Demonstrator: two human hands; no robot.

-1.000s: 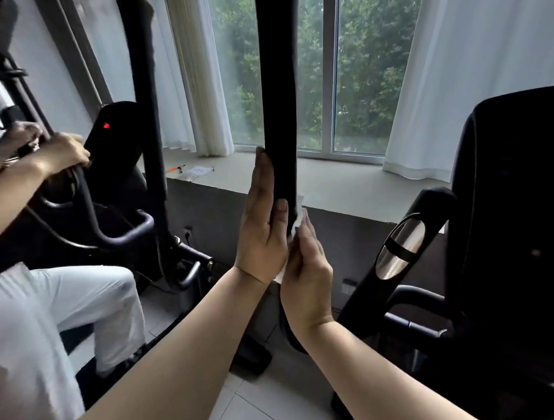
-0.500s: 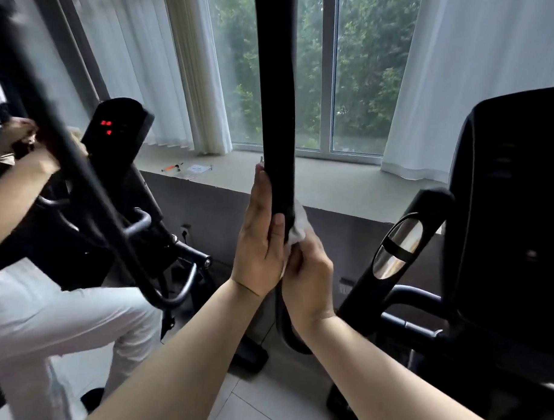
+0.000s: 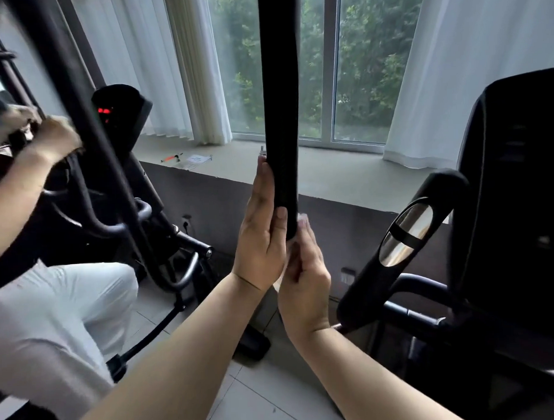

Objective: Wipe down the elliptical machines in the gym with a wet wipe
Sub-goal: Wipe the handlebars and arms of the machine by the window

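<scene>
The elliptical's black foam-covered handlebar (image 3: 282, 115) rises straight up in the middle of the view. My left hand (image 3: 259, 242) lies along the bar's left side, fingers pointing up and thumb across its front, holding the bar. My right hand (image 3: 304, 271) sits just below and to the right, at the foam's lower end, pinching a white wet wipe (image 3: 302, 216) against the bar. Only a small corner of the wipe shows above my fingertips. The two hands touch each other.
At the right stand this machine's black console (image 3: 520, 201) and a fixed grip with a silver sensor (image 3: 406, 230). On the left a person in white trousers (image 3: 62, 311) rides a second elliptical with a red-lit display (image 3: 107, 110). A window sill (image 3: 346, 176) runs behind.
My hands have stayed at the bar's lower end with small up-and-down shifts, and less of the wipe shows now. The person on the left has moved, and that machine's arm swung to a slant.
</scene>
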